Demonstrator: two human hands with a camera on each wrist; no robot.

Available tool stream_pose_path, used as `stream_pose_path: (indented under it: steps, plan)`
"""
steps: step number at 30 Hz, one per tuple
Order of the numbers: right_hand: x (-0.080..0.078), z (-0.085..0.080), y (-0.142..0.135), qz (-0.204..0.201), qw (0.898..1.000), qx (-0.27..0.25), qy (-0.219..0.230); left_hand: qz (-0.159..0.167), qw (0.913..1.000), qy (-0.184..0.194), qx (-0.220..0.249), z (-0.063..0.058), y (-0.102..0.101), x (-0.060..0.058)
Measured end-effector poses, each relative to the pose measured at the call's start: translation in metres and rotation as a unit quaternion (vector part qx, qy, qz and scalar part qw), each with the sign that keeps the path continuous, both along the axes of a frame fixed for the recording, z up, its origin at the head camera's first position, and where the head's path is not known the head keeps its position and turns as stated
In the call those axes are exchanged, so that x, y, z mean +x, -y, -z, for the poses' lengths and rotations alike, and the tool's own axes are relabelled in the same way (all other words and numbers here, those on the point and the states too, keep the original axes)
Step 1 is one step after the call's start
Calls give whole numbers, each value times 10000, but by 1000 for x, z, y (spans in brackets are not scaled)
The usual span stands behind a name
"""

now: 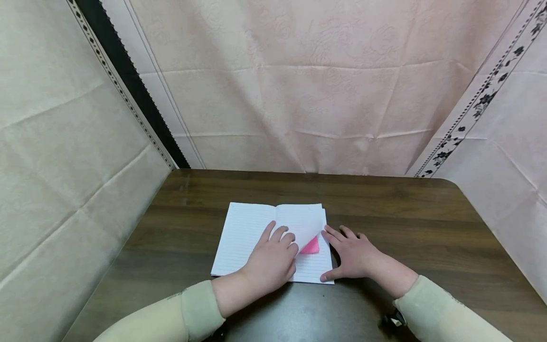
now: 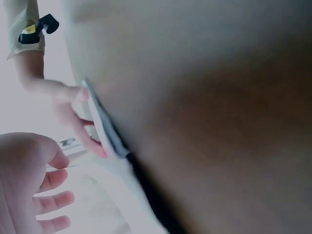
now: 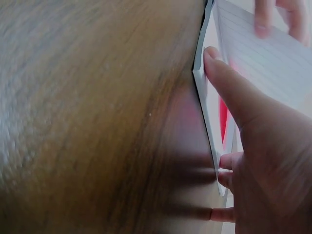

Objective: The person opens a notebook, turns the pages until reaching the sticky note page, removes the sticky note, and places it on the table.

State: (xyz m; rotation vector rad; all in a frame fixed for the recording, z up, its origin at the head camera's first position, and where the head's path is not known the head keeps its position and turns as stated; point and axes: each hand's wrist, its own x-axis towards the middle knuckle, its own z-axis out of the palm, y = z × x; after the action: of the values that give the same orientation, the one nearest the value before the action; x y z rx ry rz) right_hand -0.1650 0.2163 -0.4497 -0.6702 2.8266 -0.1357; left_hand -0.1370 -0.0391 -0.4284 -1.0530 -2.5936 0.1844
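An open notebook (image 1: 241, 232) with lined pages lies on the wooden table. My left hand (image 1: 272, 260) pinches the lower corner of a right-side page (image 1: 302, 221), which is lifted and curls over to the left. Under that page a pink sticky note (image 1: 311, 246) shows on the sheet below, partly covered. My right hand (image 1: 353, 256) rests with spread fingers along the notebook's right edge, its thumb (image 3: 226, 75) on the lower right corner. In the left wrist view, the thumb and forefinger of the left hand (image 2: 24, 183) meet at the thin page edge.
The brown wooden table (image 1: 205, 190) spreads around the notebook on all sides. Behind it hangs a pale pink cloth (image 1: 320, 95), with light cloths at the left (image 1: 64, 142) and right. A dark wrist strap (image 1: 394, 320) shows under the right sleeve.
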Motion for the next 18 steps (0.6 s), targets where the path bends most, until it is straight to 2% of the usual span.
stream_pose_path:
  steps: [5, 11, 14, 18]
  plan:
    - [0, 1, -1, -26, 10000, -48, -6, 8, 9985, -398, 382, -17, 4, -2]
    - [0, 1, -1, -46, 10000, -82, 4, 3, 9890, -978, 1106, -43, 17, -2]
    - [0, 1, -1, -44, 10000, -49, 14, -74, 9866, -1107, 1195, -49, 25, -1]
    - [0, 0, -2, -35, 9999, -72, 60, -221, 9880, -1116, 1041, -51, 32, 1]
